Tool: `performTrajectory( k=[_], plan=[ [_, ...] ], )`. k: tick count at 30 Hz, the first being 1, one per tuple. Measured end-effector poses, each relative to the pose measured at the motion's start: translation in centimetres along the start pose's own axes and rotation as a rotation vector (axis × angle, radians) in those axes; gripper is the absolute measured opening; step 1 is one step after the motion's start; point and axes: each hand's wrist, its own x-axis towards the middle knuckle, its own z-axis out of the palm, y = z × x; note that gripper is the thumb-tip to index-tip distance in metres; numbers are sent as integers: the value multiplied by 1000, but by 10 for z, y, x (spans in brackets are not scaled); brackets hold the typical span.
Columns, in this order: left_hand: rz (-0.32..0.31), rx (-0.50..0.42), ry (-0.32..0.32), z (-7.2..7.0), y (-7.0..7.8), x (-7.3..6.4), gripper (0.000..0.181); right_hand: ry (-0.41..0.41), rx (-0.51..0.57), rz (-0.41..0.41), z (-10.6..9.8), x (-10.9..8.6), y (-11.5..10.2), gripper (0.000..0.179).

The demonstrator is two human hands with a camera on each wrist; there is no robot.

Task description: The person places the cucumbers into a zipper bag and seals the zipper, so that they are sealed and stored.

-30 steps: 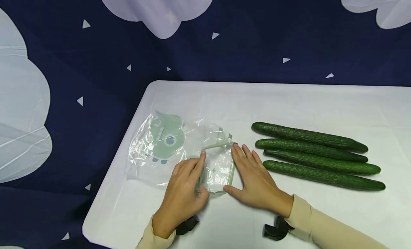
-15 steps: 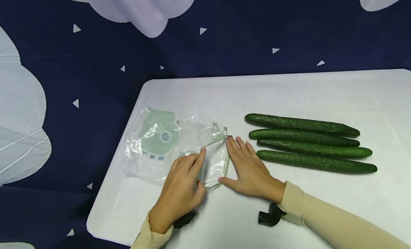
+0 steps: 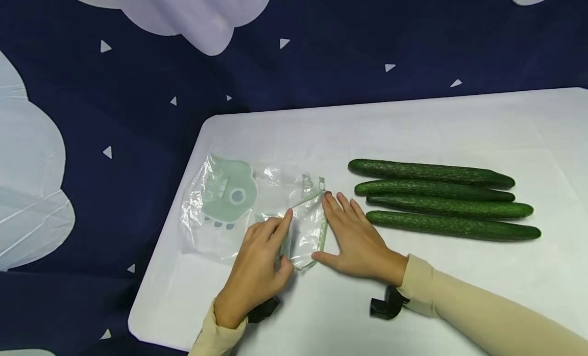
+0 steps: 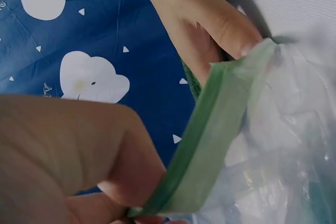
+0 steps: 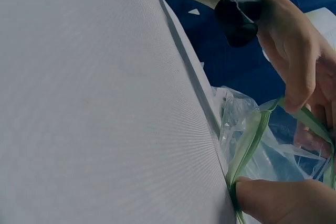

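Observation:
A clear plastic zip bag (image 3: 229, 193) with a green cartoon print lies flat on the white table, its mouth toward the right. My left hand (image 3: 254, 267) pinches one side of the mouth, index finger stretched along it. The green zip strip (image 4: 197, 140) stands up between both hands in the left wrist view. My right hand (image 3: 360, 244) lies at the mouth's right edge, fingers straight and thumb spread, touching the strip. In the right wrist view the right thumb (image 5: 283, 198) rests against the green edge, and the mouth gapes between the hands.
Several long green cucumbers (image 3: 432, 172) lie side by side on the table (image 3: 390, 126), right of the bag and beyond my right hand. A dark blue cloth with clouds (image 3: 321, 70) hangs behind. Black wrist mounts (image 3: 388, 302) sit under both wrists.
The head view has shifted and tilted slightly, so the table and cucumbers appear higher. The bag's mouth strip looks straighter between the hands; both hands keep nearly the same place on the bag.

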Motion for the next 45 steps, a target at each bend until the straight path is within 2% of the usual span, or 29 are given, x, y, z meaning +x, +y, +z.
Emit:
performTrajectory(
  k=[3,6,9,12,16,22,31,37,45],
  plan=[
    [-42,-100,-11,3,-3,-8,92,-4,-3,-7,3,-3,-2,115],
    [-71,-224,18,6,-9,-15,94,-7,-7,-13,5,-6,-3,114],
    [-63,-278,59,11,-12,-20,92,-4,-10,-19,4,-9,-3,114],
    [-38,-284,100,14,-15,-21,90,3,-9,-25,2,-8,-3,114],
    [-21,-283,139,15,-19,-15,90,8,-17,-14,-4,-5,0,114],
    [-23,-283,150,16,-22,-9,92,11,-26,-11,-5,-3,3,115],
    [-11,-364,202,22,-30,-10,91,21,-17,-44,-6,-9,3,115],
    [-11,-386,196,24,-31,-8,93,21,-37,-55,-7,-9,6,119],
    [-35,-335,152,23,-31,-13,93,25,-7,-59,0,-8,4,118]
  ],
)
